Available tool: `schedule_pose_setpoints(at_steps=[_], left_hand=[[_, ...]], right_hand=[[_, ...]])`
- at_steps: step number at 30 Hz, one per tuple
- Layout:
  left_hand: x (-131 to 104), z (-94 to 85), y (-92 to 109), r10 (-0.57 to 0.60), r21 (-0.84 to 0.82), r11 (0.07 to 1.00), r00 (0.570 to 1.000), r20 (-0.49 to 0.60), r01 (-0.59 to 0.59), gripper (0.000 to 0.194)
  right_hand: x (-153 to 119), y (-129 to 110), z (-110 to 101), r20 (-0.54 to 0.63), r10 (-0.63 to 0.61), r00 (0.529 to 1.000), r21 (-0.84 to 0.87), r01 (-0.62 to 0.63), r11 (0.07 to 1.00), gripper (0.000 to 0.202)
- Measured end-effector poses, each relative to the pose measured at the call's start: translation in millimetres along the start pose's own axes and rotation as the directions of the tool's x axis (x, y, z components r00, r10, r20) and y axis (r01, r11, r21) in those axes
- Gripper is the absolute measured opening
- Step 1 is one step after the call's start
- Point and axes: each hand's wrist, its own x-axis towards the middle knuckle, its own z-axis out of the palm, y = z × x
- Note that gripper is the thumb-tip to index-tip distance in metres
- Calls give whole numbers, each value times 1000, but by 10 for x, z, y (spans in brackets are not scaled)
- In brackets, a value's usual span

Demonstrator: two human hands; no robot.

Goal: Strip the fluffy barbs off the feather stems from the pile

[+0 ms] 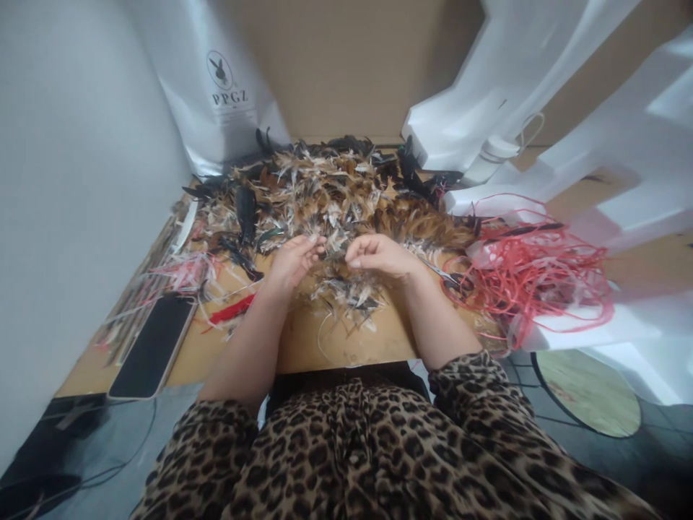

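Bare yellow-brown wooden tabletop (303,339) is showing along the near edge, lower centre; mid-frame, the left hand (299,258) and right hand (379,256) are curling their fingers, any grip unclear; beyond, mottled brown-and-white feathers (330,184) are filling the far edge.

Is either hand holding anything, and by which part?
It cannot be told: left hand and right hand curl near the feathers; any pinched piece is too indistinct.

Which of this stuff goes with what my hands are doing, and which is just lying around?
Seems part of the work:
- feather pile, right by your left hand and right hand
- scissors
- probably the pink strands

Seems just lying about:
- phone
- white bag with the rabbit logo
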Motion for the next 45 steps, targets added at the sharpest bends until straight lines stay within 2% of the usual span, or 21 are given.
schedule_pose_setpoints(at_steps=[1,2,5,7,10,15,17,19,21,23,25,27,29,31,34,35,37,40,43,45], left_hand=[[6,-8,4,6,-5,1000,1000,-3,-6,9],[13,-16,6,9,-8,1000,1000,-3,-9,9],[28,-34,1,15,-15,1000,1000,-8,-16,10],[32,-39,-3,19,-16,1000,1000,-14,-20,11],[23,-29,3,23,-17,1000,1000,-19,-23,11],[3,-5,20,11,-1,1000,1000,-24,-11,12],[4,-8,16,5,9,1000,1000,-23,-5,12],[9,-16,7,3,19,1000,1000,-19,-3,13],[12,-21,-1,4,29,1000,1000,-18,-3,13],[12,-19,-6,5,36,999,1000,-14,-5,12],[7,-11,-8,3,38,999,1000,-8,-3,12],[1,-3,-8,-5,41,999,1000,0,5,12],[-4,3,-9,-13,43,999,1000,5,13,12],[-7,4,-7,-12,40,999,1000,10,12,12],[-8,3,-2,-7,36,999,1000,8,7,12],[-9,3,0,-6,36,999,1000,9,5,11],[-9,3,1,-3,35,999,1000,9,3,12],[-11,3,0,0,34,999,1000,4,-1,12],[-15,8,-2,-9,34,999,1000,-2,9,12],[-18,11,1,-12,34,999,1000,-5,12,12]], right_hand=[[-10,5,-14,63,37,997,-99,-31,995,25],[-8,20,-25,69,57,996,-184,-44,982,27],[41,103,-51,-106,-16,994,-432,-31,901,22],[74,147,-65,-208,-103,973,-607,-46,793,18],[87,156,-84,-247,-178,952,-793,-94,602,16],[89,129,-54,-242,-118,963,-938,-201,283,16],[101,140,-19,-254,-84,964,-952,-234,197,17],[113,159,8,-273,-62,960,-953,-261,155,17],[119,177,11,-299,-50,953,-942,-287,171,15],[121,190,-8,-313,-62,948,-915,-284,286,15],[121,197,-36,-324,-90,942,-830,-237,505,15],[121,198,-60,-359,-84,930,-647,-183,741,16],[116,195,-77,-391,-34,920,-438,-154,886,18],[104,192,-92,-344,21,939,-335,-143,931,21],[90,203,-111,-163,71,984,-412,-133,901,24],[92,212,-111,-137,58,989,-475,-117,872,25],[111,232,-94,-163,-51,985,-629,-64,774,23],[154,251,-20,-191,-244,951,-854,-38,519,20],[192,250,81,-150,-237,960,-964,-89,250,23],[211,250,131,-143,-191,971,-986,-122,117,25]])
